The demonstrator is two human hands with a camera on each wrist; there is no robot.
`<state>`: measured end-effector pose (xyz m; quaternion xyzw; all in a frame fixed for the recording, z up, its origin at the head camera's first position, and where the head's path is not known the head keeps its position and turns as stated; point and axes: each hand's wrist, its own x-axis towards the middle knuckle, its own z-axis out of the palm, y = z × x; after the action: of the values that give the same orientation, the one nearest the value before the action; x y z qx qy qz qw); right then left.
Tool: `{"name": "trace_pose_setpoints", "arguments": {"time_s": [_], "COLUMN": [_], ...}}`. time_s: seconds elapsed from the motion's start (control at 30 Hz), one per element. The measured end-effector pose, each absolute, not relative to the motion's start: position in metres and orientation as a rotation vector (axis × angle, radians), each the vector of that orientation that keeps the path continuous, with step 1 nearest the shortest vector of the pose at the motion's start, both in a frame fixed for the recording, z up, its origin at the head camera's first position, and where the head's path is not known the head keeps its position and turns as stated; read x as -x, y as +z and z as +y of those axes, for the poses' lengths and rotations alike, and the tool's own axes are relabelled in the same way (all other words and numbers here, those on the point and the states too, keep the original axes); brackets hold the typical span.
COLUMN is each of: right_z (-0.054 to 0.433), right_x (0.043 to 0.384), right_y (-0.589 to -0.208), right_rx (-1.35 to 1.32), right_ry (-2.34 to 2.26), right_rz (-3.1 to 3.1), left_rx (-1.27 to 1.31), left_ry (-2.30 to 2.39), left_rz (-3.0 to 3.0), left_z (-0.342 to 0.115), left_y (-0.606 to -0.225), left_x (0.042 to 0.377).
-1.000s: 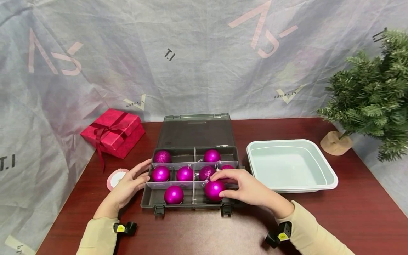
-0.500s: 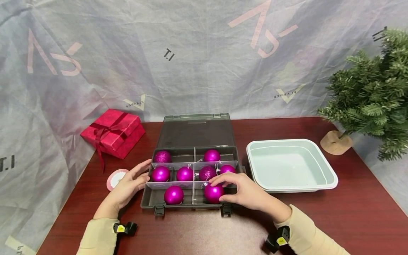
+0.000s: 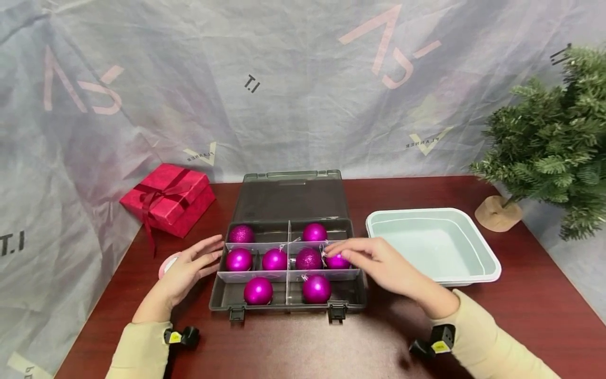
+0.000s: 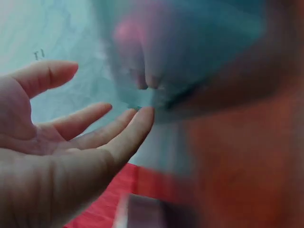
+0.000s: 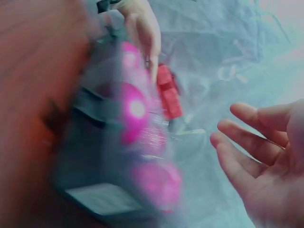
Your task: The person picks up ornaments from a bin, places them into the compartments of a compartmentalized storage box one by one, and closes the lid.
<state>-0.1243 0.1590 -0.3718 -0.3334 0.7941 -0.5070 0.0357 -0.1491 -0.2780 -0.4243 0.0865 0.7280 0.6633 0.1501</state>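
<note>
The head view is showing the whole layout: a dark-grey see-through plastic box (image 3: 303,307) is lying open on a glossy reddish-brown desk (image 3: 284,347), and eight magenta balls, such as a shiny one (image 3: 316,289) in the front right compartment, are sitting among its clear dividers. The right wrist view is adding what that view is hiding, the palm side of the right hand (image 3: 385,263): its fingers are curving loosely, its grip standing wide and holding nothing. From above, its fingertips are hovering over the shiny magenta ball (image 3: 337,261) at the right end of the middle row, partly covering it; contact is not showing clearly. The left wrist view is showing the left hand (image 3: 187,271) with fingers and thumb spread, grip wide and holding nothing, beside the box's left wall.

That hand is partly covering a pink-and-white round item (image 3: 167,265). The green artificial tree (image 3: 554,142) is running off the right edge, and both wrist views are blurring heavily around the box.

On the grey fabric backdrop (image 3: 303,42), PLANNER is appearing reversed, alongside black letters I and T. The yellow labels (image 3: 441,346) on the wrist cameras are too small for reading.
</note>
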Motion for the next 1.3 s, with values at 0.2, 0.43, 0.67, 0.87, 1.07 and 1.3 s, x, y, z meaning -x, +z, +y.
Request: {"name": "trace_pose_setpoints", "arguments": {"time_s": [0.2, 0.43, 0.67, 0.87, 1.07, 1.3], "right_z": [0.177, 0.187, 0.191, 0.193, 0.193, 0.184], "right_x": [0.144, 0.177, 0.217, 0.253, 0.277, 0.292], "right_y": [-0.337, -0.318, -0.312, -0.325, -0.342, -0.359], "right_rx": [0.803, 0.548, 0.189, -0.017, -0.134, -0.202], "right_ry": [-1.68, -2.024, -2.057, -1.989, -1.93, -1.824], "right_rz": [2.354, 2.07, 1.766, 1.57, 1.488, 1.475], "left_rx": [-0.256, -0.261, -0.113, 0.096, 0.199, 0.227], "left_ry": [1.934, 1.894, 1.847, 1.742, 1.655, 1.594], "left_rz": [2.133, 2.105, 2.064, 2.025, 1.924, 1.796], "left_z": [-0.273, -0.269, -0.261, -0.257, -0.257, -0.258], "left_y": [-0.389, -0.361, -0.359, -0.362, -0.371, -0.379], "left_x": [0.174, 0.213, 0.249, 0.271, 0.289, 0.302]}}
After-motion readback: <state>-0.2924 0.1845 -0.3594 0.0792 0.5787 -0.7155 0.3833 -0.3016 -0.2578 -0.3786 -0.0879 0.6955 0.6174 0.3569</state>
